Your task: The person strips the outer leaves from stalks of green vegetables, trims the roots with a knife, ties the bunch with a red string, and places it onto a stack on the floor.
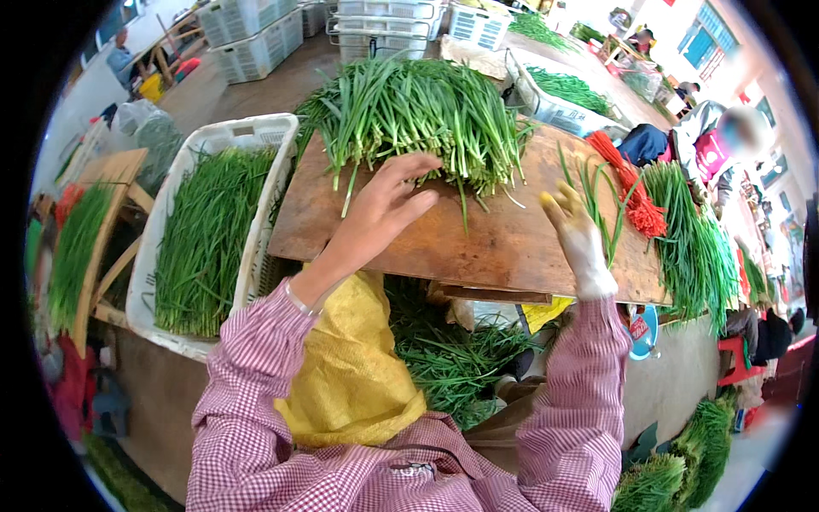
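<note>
A thick pile of garlic chives (418, 111) lies across the far side of a wooden board (486, 247), cut pale ends toward me. My left hand (388, 205) is bare and open, its fingers and thumb apart at the front of the pile; whether the fingertips touch the stalks I cannot tell. Farther right, my right hand (576, 232) wears a pale glove with yellow fingertips. It is open over the board, fingers raised and slightly bent, with nothing seen in it. A few loose chive leaves (595, 200) lie beyond it, beside a bundle of red ties (630, 183).
A white crate (141, 282) of chives stands left of the board. More chives (695, 230) hang over the right edge. Loose greens (452, 350) lie below, beside a yellow sack (350, 367) at my lap. Stacked crates (260, 51) stand behind; a person (708, 145) is at right.
</note>
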The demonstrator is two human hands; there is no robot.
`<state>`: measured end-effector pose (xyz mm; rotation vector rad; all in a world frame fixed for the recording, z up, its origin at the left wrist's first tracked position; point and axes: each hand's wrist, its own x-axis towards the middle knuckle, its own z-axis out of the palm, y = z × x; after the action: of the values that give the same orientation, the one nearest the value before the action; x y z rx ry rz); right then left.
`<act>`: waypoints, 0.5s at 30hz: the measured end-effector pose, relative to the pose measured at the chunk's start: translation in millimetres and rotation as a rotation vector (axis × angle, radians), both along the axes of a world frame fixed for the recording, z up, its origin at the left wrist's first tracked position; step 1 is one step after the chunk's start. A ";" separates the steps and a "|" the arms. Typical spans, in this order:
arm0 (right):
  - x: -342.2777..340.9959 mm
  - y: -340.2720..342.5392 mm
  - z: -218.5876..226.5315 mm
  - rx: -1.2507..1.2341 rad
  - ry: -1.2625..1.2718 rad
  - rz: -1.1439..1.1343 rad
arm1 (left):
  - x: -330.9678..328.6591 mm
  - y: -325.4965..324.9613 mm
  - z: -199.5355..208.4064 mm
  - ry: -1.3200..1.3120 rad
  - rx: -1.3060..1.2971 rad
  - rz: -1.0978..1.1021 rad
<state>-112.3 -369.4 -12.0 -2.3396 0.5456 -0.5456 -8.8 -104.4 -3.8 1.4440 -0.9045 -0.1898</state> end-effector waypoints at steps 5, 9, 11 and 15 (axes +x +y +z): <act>95.1 -26.2 -9.0 0.336 -0.020 -0.094 | 69.4 -94.4 7.2 -0.588 0.357 0.090; 133.7 -12.5 -19.5 0.542 0.128 0.094 | 113.1 -122.1 -10.6 -0.853 0.832 0.097; 149.9 -18.1 -35.5 0.446 0.188 0.092 | 127.8 -123.0 -21.0 -0.729 0.969 0.040; 148.7 -32.7 -59.6 0.397 0.237 0.165 | 123.7 -125.2 -30.9 -0.709 0.942 -0.028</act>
<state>36.4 -402.1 -71.6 -2.0514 0.5089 -0.0714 114.9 -229.6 -34.6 2.4531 -1.5180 -0.1238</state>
